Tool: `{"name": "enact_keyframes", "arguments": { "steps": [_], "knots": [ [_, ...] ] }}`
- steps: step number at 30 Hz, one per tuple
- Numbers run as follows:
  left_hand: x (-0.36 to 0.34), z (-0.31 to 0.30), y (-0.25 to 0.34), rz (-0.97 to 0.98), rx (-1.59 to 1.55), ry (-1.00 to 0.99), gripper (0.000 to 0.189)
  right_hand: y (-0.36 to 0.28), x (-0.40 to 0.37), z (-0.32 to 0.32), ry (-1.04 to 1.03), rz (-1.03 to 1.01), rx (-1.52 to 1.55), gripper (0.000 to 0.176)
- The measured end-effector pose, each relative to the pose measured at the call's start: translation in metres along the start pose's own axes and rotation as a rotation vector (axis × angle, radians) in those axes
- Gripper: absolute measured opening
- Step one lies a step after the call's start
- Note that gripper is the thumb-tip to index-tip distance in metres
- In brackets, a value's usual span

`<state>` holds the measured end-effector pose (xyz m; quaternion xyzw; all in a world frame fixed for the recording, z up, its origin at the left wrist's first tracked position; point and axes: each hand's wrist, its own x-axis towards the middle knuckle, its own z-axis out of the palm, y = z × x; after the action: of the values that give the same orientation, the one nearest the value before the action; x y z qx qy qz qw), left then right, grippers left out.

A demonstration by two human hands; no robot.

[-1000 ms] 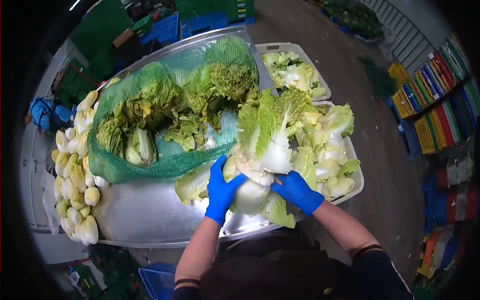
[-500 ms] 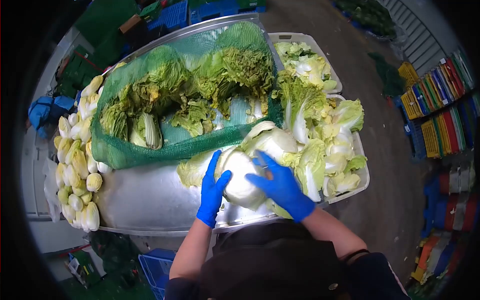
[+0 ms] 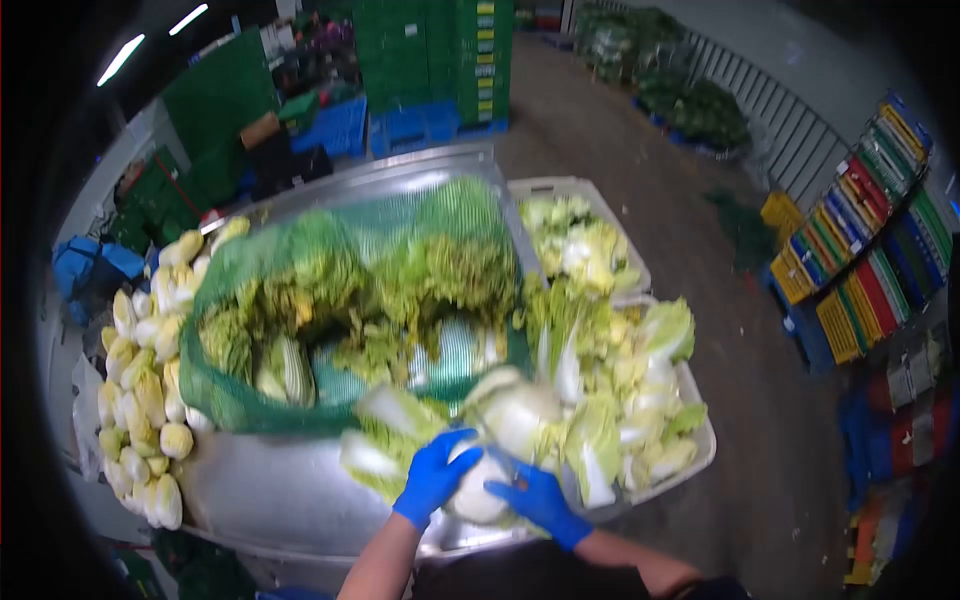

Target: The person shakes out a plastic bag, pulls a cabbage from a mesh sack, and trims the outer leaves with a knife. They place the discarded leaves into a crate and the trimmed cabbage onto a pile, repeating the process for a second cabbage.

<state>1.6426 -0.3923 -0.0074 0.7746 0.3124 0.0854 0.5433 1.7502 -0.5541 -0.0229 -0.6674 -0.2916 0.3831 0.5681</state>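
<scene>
A pale cabbage head (image 3: 478,492) is at the near edge of the metal table (image 3: 270,490), between my two blue-gloved hands. My left hand (image 3: 436,476) is wrapped on its left side. My right hand (image 3: 532,498) rests on its right side, slightly blurred, and whether it holds a tool cannot be made out. Loose leaves (image 3: 385,450) lie beyond my left hand. Another pale cabbage piece (image 3: 515,412) sits just past the head. Behind them, a green mesh bag (image 3: 240,412) holds several leafy cabbages (image 3: 450,270).
Small trimmed heads (image 3: 140,385) are piled at the table's left end. Two white crates on the right, a near one (image 3: 708,440) and a far one (image 3: 638,262), hold leaves. Green crates (image 3: 410,50) and blue pallets (image 3: 415,128) stand behind. Coloured crates (image 3: 850,315) are stacked far right.
The view has tilted up, so the table and hands sit lower in the frame. A leaf piece now lies further left of the cabbage head, beside the other leaves.
</scene>
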Motion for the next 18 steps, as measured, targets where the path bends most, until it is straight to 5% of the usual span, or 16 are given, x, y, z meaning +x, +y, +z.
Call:
{"name": "enact_keyframes", "arguments": {
  "steps": [1, 5, 10, 11, 13, 14, 16, 18],
  "knots": [
    [0.002, -0.003, 0.017, -0.051, -0.194, 0.008, 0.039, -0.007, -0.002, -0.004, -0.064, 0.174, -0.013, 0.059],
    [0.014, -0.001, -0.004, -0.124, -0.305, 0.006, 0.033, -0.016, 0.006, 0.000, -0.027, 0.083, 0.029, 0.055],
    [0.035, -0.002, -0.005, -0.074, -0.113, 0.193, 0.025, -0.007, 0.014, -0.004, -0.023, 0.137, -0.009, 0.058],
    [0.043, -0.008, -0.023, -0.112, -0.281, 0.255, 0.021, -0.005, 0.008, -0.002, -0.027, 0.137, -0.009, 0.058],
    [0.060, -0.025, -0.104, -0.224, -0.033, 0.354, 0.025, 0.002, -0.002, 0.005, -0.032, -0.070, -0.048, 0.057],
    [0.053, -0.022, -0.100, -0.229, -0.031, 0.352, 0.025, 0.006, -0.008, 0.007, -0.059, -0.044, -0.090, 0.055],
    [0.028, -0.027, -0.062, 0.080, 0.267, 0.719, 0.035, -0.020, -0.010, 0.005, -0.057, -0.027, -0.092, 0.055],
    [-0.007, -0.022, 0.008, 0.312, 0.047, 0.795, 0.056, -0.026, -0.010, 0.000, -0.074, 0.051, -0.067, 0.056]
  ]
}}
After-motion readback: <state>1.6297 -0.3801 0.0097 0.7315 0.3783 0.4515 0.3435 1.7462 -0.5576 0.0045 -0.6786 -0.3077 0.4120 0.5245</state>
